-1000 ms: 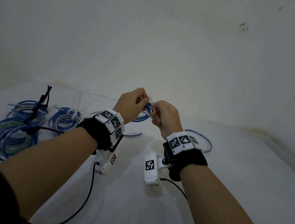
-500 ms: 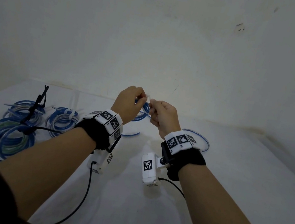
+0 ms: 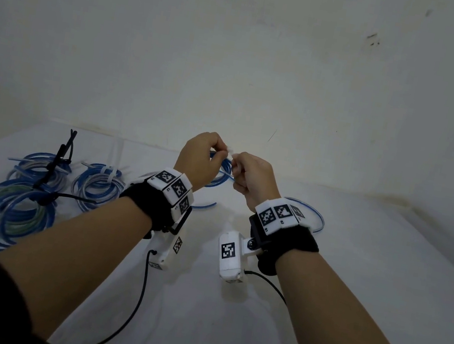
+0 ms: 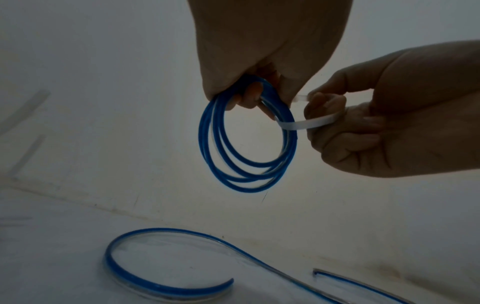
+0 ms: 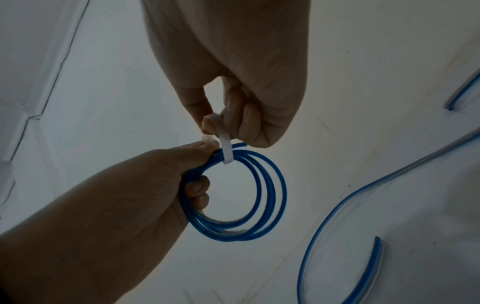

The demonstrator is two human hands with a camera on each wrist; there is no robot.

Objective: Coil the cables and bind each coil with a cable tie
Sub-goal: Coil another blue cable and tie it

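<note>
Fingers of the left hand (image 4: 262,51) curl round the blue coil (image 4: 246,139), which hangs below it above the table; the right hand (image 4: 394,115) pinches the white cable tie (image 4: 306,123) looped round the coil's right side.

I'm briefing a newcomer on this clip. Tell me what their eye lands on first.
First, the blue coil held up mid-air at centre: the left hand grips it while the right hand pinches a white cable tie looped round its strands. Next, the bound coils lying far left on the white table.
</note>
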